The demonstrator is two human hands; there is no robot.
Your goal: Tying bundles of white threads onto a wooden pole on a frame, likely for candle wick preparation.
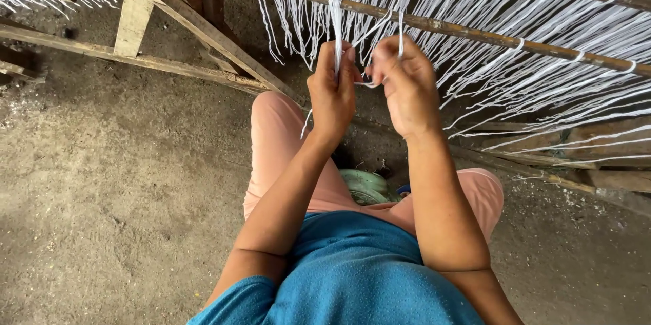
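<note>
white cord [336, 26] — long axis near vertical, looped over the slanted wooden rod [475, 32] at its top and running down into the left hand [331, 94]. left fingers [347, 67] closed around the cord, thumb side pressing it. right hand [405, 84] just beside, fingers curled and pinching a thin strand [401, 33] — a short loop bridges both hands. more white cords [542, 60] hang from the rod.

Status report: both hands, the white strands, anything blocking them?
Left hand gripping white strand bundle hung from wooden rod. Right hand pinching loose strand. Nothing blocking.
</note>
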